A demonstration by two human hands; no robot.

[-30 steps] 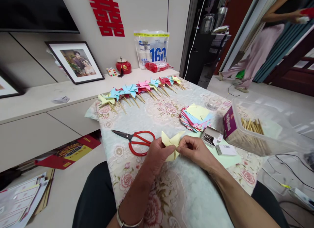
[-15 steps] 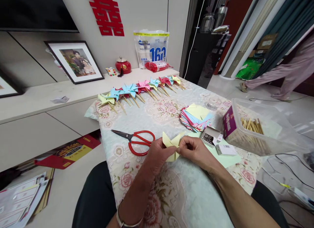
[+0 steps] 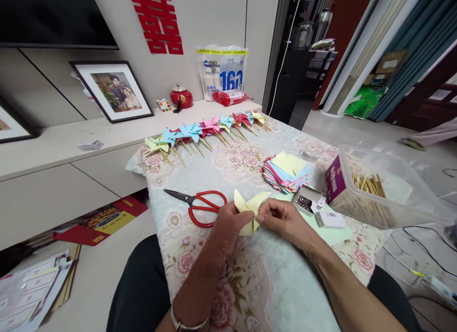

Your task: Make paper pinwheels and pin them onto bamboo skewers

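While a floral tablecloth (image 3: 228, 294) covered the table, a clear plastic tub (image 3: 392, 189) of wooden sticks (image 3: 367, 184) stood at the right. Finished paper pinwheels (image 3: 207, 130) lay in a row along the far edge. Stacked coloured paper squares (image 3: 285, 172) sat mid-table; red-handled scissors (image 3: 200, 206) lay just left of the hands. Left hand (image 3: 230, 227) and right hand (image 3: 285, 220) both pinched a yellow folded pinwheel (image 3: 250, 206), held above the near cloth. A small open box (image 3: 307, 200) sat nearby.

I sit in a home living room: a framed portrait (image 3: 113, 91) leans on a low cabinet (image 3: 71, 146), beside a flower-patterned tablecloth (image 3: 228, 170) and wall decoration (image 3: 157, 19).
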